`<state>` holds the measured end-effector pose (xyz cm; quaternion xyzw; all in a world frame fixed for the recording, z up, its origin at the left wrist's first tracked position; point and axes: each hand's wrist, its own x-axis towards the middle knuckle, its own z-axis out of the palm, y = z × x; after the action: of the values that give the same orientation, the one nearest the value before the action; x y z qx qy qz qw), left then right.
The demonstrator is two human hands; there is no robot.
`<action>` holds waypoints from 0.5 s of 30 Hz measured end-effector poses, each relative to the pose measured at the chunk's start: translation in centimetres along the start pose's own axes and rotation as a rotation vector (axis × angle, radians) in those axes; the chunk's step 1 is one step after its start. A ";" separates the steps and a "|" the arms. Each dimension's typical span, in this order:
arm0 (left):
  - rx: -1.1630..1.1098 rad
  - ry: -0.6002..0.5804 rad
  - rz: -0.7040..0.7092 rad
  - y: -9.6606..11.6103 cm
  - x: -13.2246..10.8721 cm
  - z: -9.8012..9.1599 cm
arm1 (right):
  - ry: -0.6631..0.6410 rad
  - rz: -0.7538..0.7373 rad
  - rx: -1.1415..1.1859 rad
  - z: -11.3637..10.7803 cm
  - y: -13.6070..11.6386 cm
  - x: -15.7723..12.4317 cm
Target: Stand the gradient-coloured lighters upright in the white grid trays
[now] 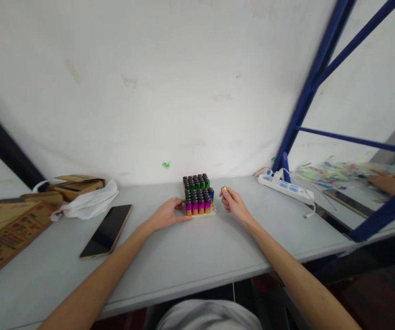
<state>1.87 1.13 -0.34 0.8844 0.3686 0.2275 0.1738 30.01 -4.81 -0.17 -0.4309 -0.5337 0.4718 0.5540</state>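
Upright lighters (198, 206) with black tops stand in tight rows in a pale tray (213, 211) on the table. The front ones fade from purple to orange; green and blue ones are behind. At the tray's front right corner, pale slots show with no lighter in them. My left hand (165, 213) grips the tray's left side, its thumb along the front edge and its fingers by the left rows. Just right of the tray, my right hand (233, 204) is closed around a lighter (224, 188), of which only a small yellowish end shows.
A phone (107, 230) lies left of my left hand. Further left are a cardboard box (11, 224) and a white plastic bag (89, 201). A power strip (285, 185) and blue frame posts (292, 119) stand right. Beyond them, another person's hands (386, 182) are over scattered pieces.
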 end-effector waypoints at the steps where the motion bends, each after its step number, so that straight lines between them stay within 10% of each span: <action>1: -0.006 -0.002 0.003 0.0 0.0 0.0 | -0.003 -0.006 0.004 0.0 0.0 0.0; 8: -0.011 -0.024 0.026 0.0 0.1 -0.3 | -0.034 -0.069 0.030 -0.1 -0.6 -0.1; 15: 0.005 -0.027 0.054 -0.2 0.2 -0.4 | 0.250 -0.127 -0.198 -1.1 -0.4 0.0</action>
<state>1.64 1.46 -0.03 0.8976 0.3426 0.2192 0.1702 31.11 -4.84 0.17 -0.5039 -0.5307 0.3238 0.5997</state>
